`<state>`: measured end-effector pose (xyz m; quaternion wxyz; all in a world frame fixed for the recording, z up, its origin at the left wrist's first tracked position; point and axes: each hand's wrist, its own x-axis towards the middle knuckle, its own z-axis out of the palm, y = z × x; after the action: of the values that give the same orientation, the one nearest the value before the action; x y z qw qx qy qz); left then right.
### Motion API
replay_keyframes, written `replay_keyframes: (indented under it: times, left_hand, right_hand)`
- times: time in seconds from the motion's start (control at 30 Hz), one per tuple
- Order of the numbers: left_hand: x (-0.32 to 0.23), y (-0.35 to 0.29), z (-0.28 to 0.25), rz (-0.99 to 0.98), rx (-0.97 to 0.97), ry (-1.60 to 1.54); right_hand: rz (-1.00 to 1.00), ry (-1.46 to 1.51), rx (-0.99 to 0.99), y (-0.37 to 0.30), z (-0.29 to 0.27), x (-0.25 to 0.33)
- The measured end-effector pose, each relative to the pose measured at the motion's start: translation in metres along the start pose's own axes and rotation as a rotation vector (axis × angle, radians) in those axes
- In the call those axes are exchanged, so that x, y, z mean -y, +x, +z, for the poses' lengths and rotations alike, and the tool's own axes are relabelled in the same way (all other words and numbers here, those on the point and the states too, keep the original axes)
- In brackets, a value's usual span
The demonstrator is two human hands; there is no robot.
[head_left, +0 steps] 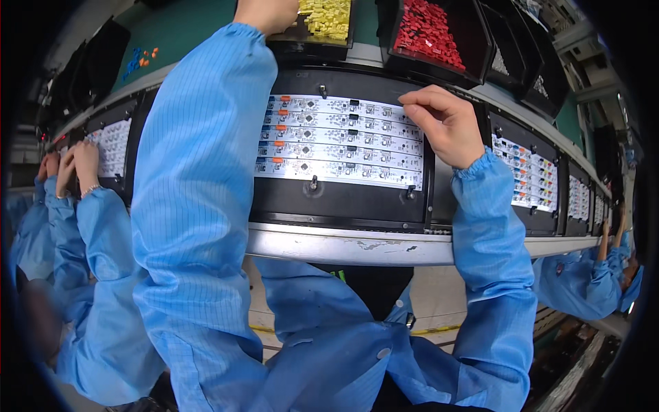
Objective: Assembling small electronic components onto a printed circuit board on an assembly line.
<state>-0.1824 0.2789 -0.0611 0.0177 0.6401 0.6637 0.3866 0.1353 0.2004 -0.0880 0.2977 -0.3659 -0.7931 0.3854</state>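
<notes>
A panel of white circuit boards (322, 152) lies in front of me in a black tray fixture (343, 211). Each strip carries an orange part near its left end and a black part around the middle. Over the panel's upper right corner is my right hand (449, 127), thumb and fingertips pinched together; whatever they hold is too small to make out. My left hand (268, 12) reaches to the top edge, beside a black bin of small yellow parts (326, 19). Its fingers are cut off or hidden there.
A black bin of red parts (429, 34) stands right of the yellow one. Loose blue and orange parts (139, 62) lie on the green surface at far left. More board panels (525, 172) sit along the line. Co-workers' hands (84, 161) work at left; others sit at right.
</notes>
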Motion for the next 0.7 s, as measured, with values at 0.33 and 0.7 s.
replay_keyframes:
  times: [0.33,0.7]
  left_hand:
    - [-0.136,-0.026,-0.011,-0.17,0.164,-0.571]
    - [-0.187,-0.095,0.036,-0.377,0.464,-0.986]
  right_hand:
    - [-0.309,-0.235,-0.073,0.019,-0.078,-0.041]
    - [-0.253,-0.391,-0.014,0.001,-0.099,-0.062]
